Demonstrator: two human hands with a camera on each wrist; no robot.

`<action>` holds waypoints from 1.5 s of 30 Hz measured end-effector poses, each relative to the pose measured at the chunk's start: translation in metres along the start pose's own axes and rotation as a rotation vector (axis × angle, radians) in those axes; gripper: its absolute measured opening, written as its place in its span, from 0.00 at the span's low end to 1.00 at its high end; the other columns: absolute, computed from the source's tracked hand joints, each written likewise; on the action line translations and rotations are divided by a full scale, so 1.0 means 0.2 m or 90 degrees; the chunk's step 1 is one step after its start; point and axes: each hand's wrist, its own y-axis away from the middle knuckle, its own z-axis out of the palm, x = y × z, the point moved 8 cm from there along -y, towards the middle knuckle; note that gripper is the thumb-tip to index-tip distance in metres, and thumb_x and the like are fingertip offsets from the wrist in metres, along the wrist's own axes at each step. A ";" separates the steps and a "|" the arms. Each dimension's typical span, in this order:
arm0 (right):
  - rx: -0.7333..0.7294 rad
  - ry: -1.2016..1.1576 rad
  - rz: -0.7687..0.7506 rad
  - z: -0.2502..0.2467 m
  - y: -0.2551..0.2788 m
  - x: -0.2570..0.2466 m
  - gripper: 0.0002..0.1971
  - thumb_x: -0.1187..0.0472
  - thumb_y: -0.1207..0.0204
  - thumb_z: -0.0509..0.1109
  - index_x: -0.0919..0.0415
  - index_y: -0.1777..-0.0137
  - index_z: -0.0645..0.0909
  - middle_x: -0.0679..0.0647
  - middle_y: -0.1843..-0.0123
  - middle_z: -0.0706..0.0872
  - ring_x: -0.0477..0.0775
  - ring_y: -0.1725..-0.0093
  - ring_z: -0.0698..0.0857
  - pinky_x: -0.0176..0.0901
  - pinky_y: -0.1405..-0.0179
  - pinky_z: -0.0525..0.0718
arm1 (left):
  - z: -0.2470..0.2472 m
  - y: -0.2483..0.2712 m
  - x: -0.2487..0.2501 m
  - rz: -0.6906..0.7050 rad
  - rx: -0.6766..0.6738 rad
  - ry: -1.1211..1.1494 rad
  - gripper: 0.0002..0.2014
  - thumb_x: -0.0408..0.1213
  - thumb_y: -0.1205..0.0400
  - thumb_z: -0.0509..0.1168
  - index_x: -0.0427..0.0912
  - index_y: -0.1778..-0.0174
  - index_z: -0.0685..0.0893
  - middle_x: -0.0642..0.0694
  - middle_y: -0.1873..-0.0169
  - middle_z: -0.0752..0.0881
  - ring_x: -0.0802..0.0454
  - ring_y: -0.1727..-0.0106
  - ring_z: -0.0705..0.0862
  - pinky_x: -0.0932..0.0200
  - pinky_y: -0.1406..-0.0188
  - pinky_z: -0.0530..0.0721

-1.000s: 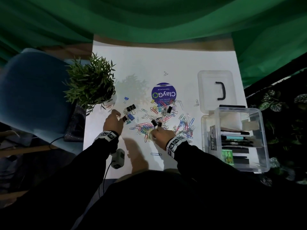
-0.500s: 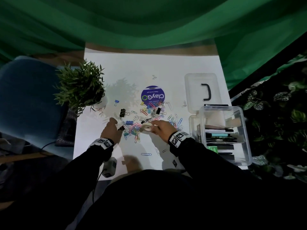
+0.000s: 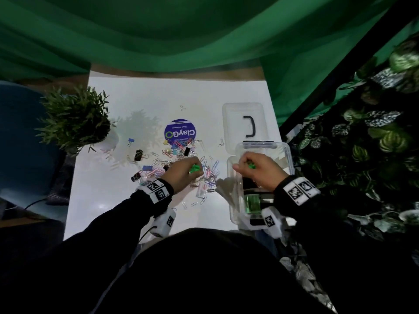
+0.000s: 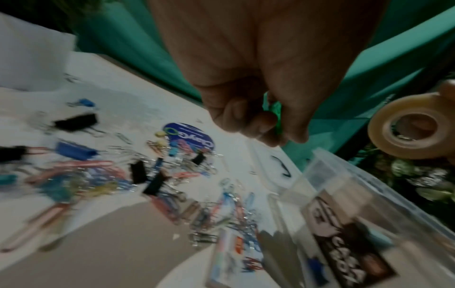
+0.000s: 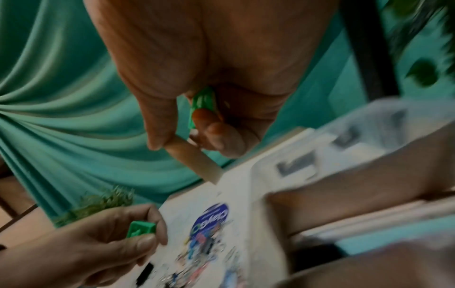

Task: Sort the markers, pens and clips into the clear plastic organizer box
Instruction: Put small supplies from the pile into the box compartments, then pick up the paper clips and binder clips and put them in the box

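Note:
Loose paper clips (image 3: pixel 209 171) and binder clips (image 3: pixel 138 154) lie in a pile on the white table (image 3: pixel 158 98). My left hand (image 3: pixel 195 171) hovers at the pile's right side and pinches a small green plastic piece (image 3: pixel 194 169), also seen as the green piece (image 5: pixel 141 231). My right hand (image 3: pixel 244 166) is over the clear organizer box (image 3: pixel 289 155). It holds a tape roll (image 4: pixel 393 144) between thumb and fingers, with a second green piece (image 5: pixel 203 105) tucked under its fingers. Pens and markers (image 3: pixel 265 200) lie in the box, partly hidden by that hand.
The box's clear lid (image 3: pixel 233 123) with a black handle lies behind it. A round purple ClayGo disc (image 3: pixel 180 132) sits at mid table and a potted plant (image 3: pixel 77 118) at the left edge. Leafy plants (image 3: pixel 374 143) crowd the right, green curtain behind.
My right hand has carried the tape roll from the clip pile rightwards over the box. My left hand has shifted right along the pile and now pinches a green piece.

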 end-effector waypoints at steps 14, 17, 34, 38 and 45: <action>-0.144 0.479 0.056 0.10 0.26 0.62 0.12 0.56 0.20 0.63 0.49 0.38 0.77 0.54 0.35 0.80 0.61 0.40 0.84 0.48 0.46 0.80 | 0.42 -0.13 0.58 0.153 -0.112 -0.061 0.07 0.40 0.16 0.62 0.45 0.44 0.80 0.47 0.52 0.84 0.51 0.51 0.81 0.59 0.57 0.73; -0.209 0.430 0.060 0.10 0.25 0.65 0.09 0.55 0.22 0.65 0.51 0.44 0.81 0.57 0.38 0.81 0.61 0.41 0.84 0.49 0.43 0.83 | 0.44 -0.12 0.62 0.133 -0.093 -0.036 0.07 0.40 0.18 0.66 0.44 0.48 0.77 0.46 0.62 0.84 0.48 0.59 0.81 0.58 0.64 0.75; -0.086 0.271 0.008 -0.12 0.15 0.31 0.09 0.59 0.18 0.64 0.54 0.40 0.81 0.53 0.47 0.88 0.52 0.51 0.85 0.40 0.52 0.81 | 0.26 -0.22 0.44 -0.010 0.050 -0.021 0.03 0.39 0.16 0.61 0.47 0.53 0.79 0.49 0.61 0.86 0.51 0.62 0.84 0.59 0.64 0.81; -0.153 0.255 -0.033 0.13 -0.04 0.08 0.10 0.59 0.17 0.61 0.55 0.40 0.79 0.53 0.45 0.86 0.52 0.52 0.85 0.43 0.51 0.83 | 0.08 -0.13 -0.14 -0.197 0.065 -0.110 0.05 0.37 0.15 0.58 0.42 0.53 0.78 0.43 0.58 0.87 0.46 0.60 0.85 0.57 0.59 0.83; -0.261 0.377 0.004 0.64 -0.31 -0.04 0.15 0.60 0.23 0.67 0.62 0.38 0.76 0.63 0.37 0.82 0.64 0.39 0.84 0.49 0.45 0.81 | 0.25 0.26 -0.64 -0.302 -0.190 -0.280 0.22 0.46 0.26 0.74 0.42 0.43 0.73 0.41 0.48 0.75 0.42 0.55 0.80 0.53 0.58 0.75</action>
